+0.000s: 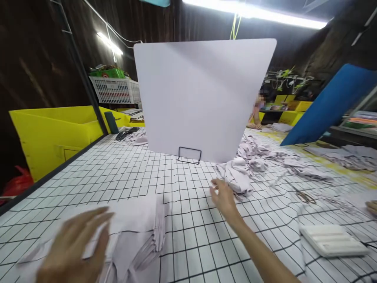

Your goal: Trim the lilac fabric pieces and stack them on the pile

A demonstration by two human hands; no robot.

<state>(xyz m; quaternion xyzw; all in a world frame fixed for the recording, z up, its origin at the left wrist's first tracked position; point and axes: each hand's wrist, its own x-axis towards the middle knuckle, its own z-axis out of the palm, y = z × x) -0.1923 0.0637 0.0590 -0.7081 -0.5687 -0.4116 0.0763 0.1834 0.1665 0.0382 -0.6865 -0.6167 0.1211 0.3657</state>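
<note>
My left hand (pixel 76 247) is low on the left, slightly blurred, its fingers stretched out above a stack of pale lilac-white cloth pieces (pixel 138 214). The stack's layered edges fan out at its right side. Further forward, my right hand (pixel 224 198) is beside a crumpled pale cloth (pixel 235 177), at the near end of a loose heap (pixel 259 151). Its thumb and forefinger are bent with a gap between them, and nothing shows in that gap. Whether its other fingers touch the cloth is hidden.
A large white board (pixel 203 98) on a wire stand (pixel 189 155) rises behind the grid-patterned tabletop (pixel 118 173). Scissors (pixel 304 196) and a white plastic device (pixel 334 239) lie right. Another person's hand (pixel 372 207) is at the right edge; yellow bins (pixel 59 133) flank the left.
</note>
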